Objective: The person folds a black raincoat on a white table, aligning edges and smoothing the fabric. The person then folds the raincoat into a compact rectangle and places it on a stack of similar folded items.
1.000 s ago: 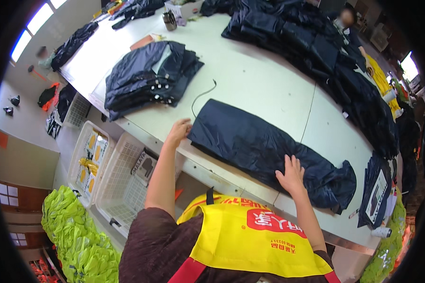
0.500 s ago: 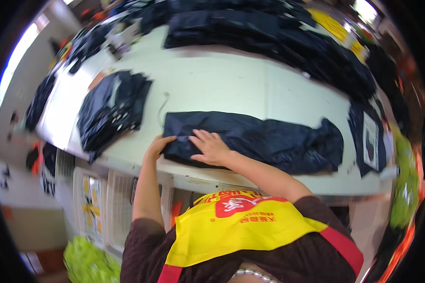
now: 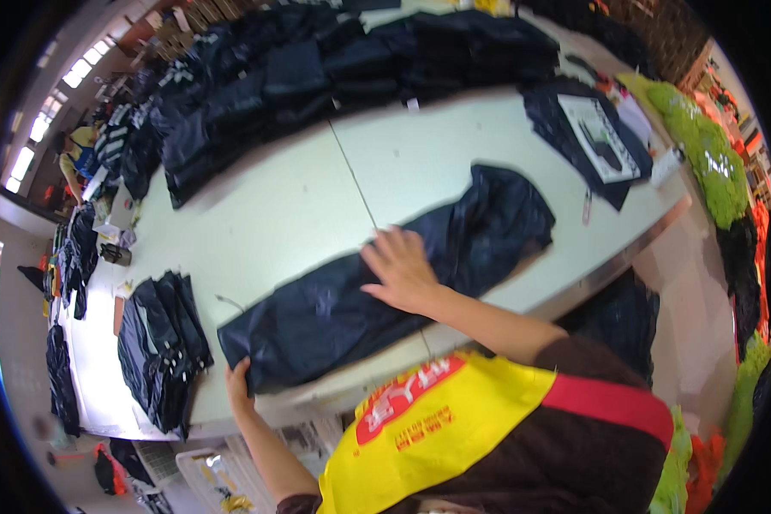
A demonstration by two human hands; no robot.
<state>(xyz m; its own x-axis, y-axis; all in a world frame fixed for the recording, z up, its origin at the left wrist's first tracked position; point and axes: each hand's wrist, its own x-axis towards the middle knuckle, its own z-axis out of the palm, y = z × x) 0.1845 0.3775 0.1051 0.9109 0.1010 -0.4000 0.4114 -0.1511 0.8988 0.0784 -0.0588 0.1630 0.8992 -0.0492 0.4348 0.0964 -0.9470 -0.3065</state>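
Observation:
A long, dark navy folded garment [image 3: 317,321] lies slantwise across the near part of the white table, its right end bunched and rumpled. At its left end, my left hand [image 3: 238,384] grips the near corner, a fingertip on top of the cloth and the other fingers partly hidden. My right hand [image 3: 400,270] rests flat on the garment's middle with the fingers spread.
A stack of dark folded garments [image 3: 158,351] sits at the left of the white table [image 3: 257,231]. More dark garments [image 3: 291,73] are piled along the far side. At right lies a dark bundle with a printed sheet [image 3: 598,137]. Lime-green cloth [image 3: 690,137] lies beyond. Far left, a person [image 3: 79,158] stands.
The view has turned right, and the garment now appears slanted. My right hand has slid along the cloth toward its middle, farther from my left hand, which stays at the left end.

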